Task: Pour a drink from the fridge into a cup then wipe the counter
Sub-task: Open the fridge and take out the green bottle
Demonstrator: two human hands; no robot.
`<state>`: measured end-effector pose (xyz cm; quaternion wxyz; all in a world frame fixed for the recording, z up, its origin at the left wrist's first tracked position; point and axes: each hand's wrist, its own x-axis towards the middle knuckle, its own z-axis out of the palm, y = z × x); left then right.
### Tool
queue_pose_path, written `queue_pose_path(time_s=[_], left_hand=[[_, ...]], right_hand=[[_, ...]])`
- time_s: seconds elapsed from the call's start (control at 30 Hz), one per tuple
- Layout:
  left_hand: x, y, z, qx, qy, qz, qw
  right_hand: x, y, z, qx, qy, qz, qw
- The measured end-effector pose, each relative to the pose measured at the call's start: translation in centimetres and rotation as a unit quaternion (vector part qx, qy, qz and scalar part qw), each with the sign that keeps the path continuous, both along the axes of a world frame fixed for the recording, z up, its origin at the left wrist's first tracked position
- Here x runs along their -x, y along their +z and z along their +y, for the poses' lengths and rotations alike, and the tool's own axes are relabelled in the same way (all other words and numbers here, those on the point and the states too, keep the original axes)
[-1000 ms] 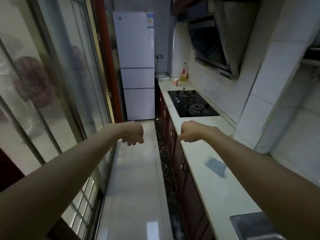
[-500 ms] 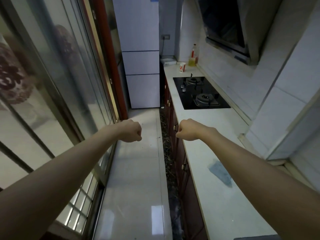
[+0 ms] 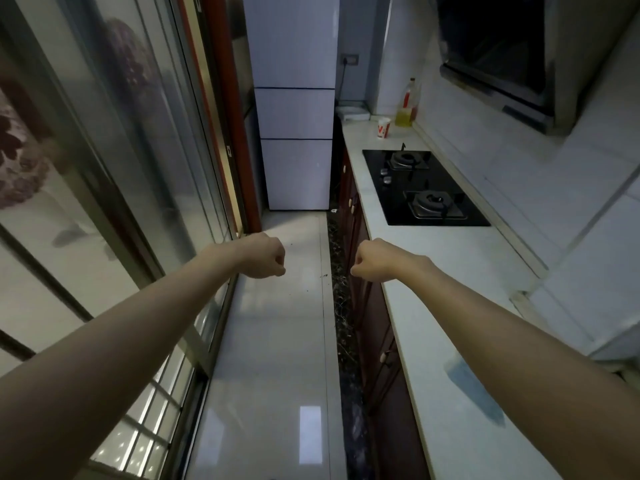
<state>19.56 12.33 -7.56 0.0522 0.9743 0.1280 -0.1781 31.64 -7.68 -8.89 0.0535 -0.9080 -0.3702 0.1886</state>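
One white cup (image 3: 383, 127) with a red mark, beside oil bottle (image 3: 407, 103).

A narrow, dim kitchen. Glossy pale floor tiles (image 3: 277, 358) run down the middle, catching a bright patch of light. Sliding glass doors (image 3: 114, 174) with metal frames line the left side. White wall tiles (image 3: 540, 188) cover the right, under a dark range hood (image 3: 502, 53). Dark red cabinets (image 3: 370, 306) stand below.

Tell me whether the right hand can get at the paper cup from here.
Probably not yet: the right hand, fisted and empty, is far short of the paper cup beyond the gas hob. Nothing blocks the way.
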Motion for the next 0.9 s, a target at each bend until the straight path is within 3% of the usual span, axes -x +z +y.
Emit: queue_pose_path(time_s=[0.43, 0.9], left_hand=[[-9.6, -0.3, 15.8, 0.011, -0.036, -0.027, 0.999], [-20.2, -1.4, 24.8, -0.011, -0.064, -0.019, 0.998]], right_hand=[[-7.9, 0.6, 15.2, -0.005, -0.024, -0.013, 1.0], [-18.3, -0.9, 23.6, -0.006, -0.027, 0.001, 1.0]])
